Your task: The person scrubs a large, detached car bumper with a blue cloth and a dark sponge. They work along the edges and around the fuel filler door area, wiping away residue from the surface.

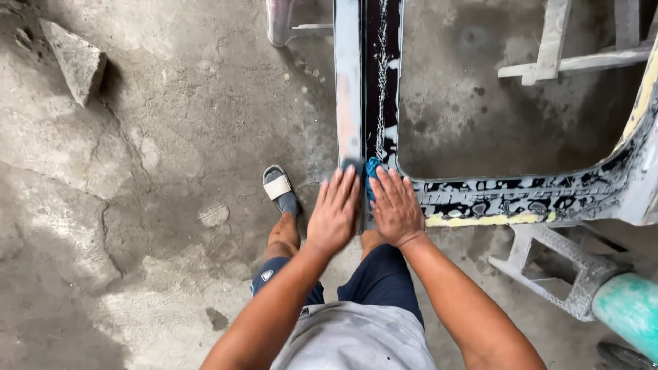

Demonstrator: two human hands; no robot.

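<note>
Cracked concrete floor (157, 205) underfoot. Left hand (334, 212) and right hand (395, 207) lie flat side by side, fingers extended, gripping nothing, pressing a blue cloth (371, 171) that shows just beyond the fingertips, on the corner of a sanded metal frame (370, 82) running away ahead.

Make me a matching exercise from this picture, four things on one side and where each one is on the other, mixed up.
Things:
1. blue cloth
2. stone chunk
3. sandal
4. teal cylinder

Places:
A. upper left, on the concrete floor
B. lower right edge
C. under the fingers of both hands, at the corner of the wet frame
D. on the foot left of the left hand

Pairs: 1-C, 2-A, 3-D, 4-B
</note>
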